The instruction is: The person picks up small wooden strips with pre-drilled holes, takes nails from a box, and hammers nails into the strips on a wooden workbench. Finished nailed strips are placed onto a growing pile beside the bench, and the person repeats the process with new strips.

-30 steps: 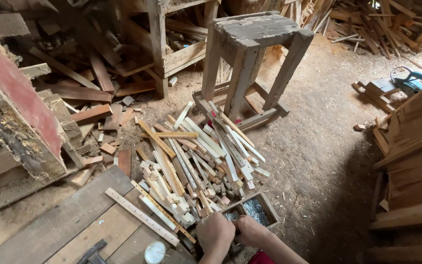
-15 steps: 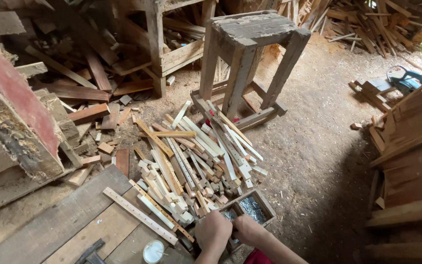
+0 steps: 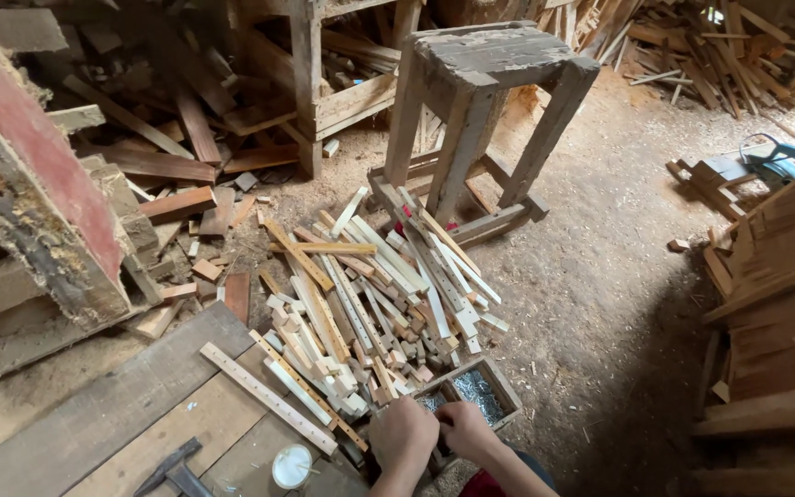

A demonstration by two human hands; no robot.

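Note:
My left hand (image 3: pixel 404 435) and my right hand (image 3: pixel 461 431) are close together at the bottom centre, fingers curled, right over the near edge of a small wooden box (image 3: pixel 501 387) with shiny metal bits inside. Whether either hand grips something is hidden by the fingers. Just beyond the hands lies a pile of short pale wood strips (image 3: pixel 374 294) on the dirt floor. A long flat slat (image 3: pixel 267 398) rests on the plank to the left of my hands.
A weathered wooden stool (image 3: pixel 487 103) stands behind the pile. A plank platform (image 3: pixel 131 405) at lower left carries a hammer (image 3: pixel 169 468) and a small round white lid (image 3: pixel 292 467). Scrap lumber (image 3: pixel 167 147) fills the left; stacked boards (image 3: pixel 775 304) stand at right.
The view has shifted slightly. My hands have stayed at the box edge, moving a little closer together.

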